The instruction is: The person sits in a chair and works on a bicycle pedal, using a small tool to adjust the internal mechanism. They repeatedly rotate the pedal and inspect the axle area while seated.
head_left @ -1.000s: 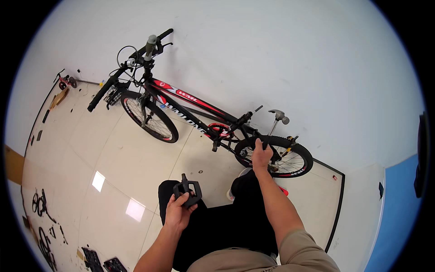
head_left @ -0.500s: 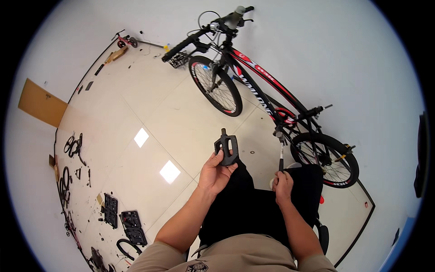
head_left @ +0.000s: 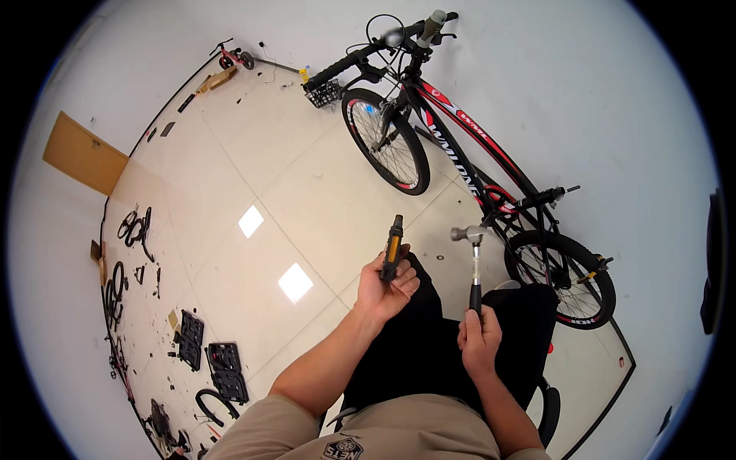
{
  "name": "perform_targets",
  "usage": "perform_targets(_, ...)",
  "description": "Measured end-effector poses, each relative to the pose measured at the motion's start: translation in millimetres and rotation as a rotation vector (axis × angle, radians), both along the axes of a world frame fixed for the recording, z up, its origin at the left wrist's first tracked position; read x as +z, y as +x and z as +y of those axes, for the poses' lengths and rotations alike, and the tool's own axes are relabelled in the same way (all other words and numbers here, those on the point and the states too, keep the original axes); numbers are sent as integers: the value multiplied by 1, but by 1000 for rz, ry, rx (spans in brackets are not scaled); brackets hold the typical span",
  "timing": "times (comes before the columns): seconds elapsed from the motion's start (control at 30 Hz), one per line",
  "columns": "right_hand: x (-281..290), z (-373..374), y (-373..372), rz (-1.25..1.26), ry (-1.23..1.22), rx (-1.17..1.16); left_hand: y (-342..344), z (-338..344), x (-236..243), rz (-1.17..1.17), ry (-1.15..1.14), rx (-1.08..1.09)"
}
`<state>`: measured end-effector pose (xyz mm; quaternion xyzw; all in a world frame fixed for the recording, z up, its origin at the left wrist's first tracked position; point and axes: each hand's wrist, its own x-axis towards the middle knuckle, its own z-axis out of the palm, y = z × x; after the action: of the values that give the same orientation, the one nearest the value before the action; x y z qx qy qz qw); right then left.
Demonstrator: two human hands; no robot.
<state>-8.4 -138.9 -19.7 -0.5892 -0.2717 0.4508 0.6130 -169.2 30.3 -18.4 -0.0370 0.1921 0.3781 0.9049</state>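
My left hand point(head_left: 389, 290) grips a black bicycle pedal point(head_left: 392, 251), turned edge-on so that an orange reflector strip faces me. The pedal's short spindle points up and away. In my right hand point(head_left: 480, 341) is a hammer point(head_left: 475, 270), held upright by its black handle with the metal head at the top. A black and red bicycle point(head_left: 460, 149) leans along the wall beyond my hands. Neither the pedal nor the hammer touches it as far as I can see. The hammer head is in front of the floor near the bicycle's crank area.
Two open black tool cases point(head_left: 225, 373) lie on the floor at left, among loose bicycle parts. A curved black tyre piece point(head_left: 217, 406) is nearer me. Small rings point(head_left: 439, 257) lie on the floor past my knees. A small red bike point(head_left: 234, 57) stands in the far corner.
The pedal has turned from its flat face to its edge, showing the orange reflector. The hammer has come away from the bicycle's crank area and stands more upright. The view has shifted slightly.
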Motion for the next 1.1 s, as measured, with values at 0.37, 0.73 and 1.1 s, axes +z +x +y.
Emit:
perform_targets(0.37,2,-1,-10,-528,154,192,6,-3,6,207,76,36)
perform_targets(0.73,-4,0,-7,-545,144,148,5,-5,6,391,202,23)
perform_targets(1.1,-15,-5,-7,-423,54,119,4,-3,-5,531,185,75)
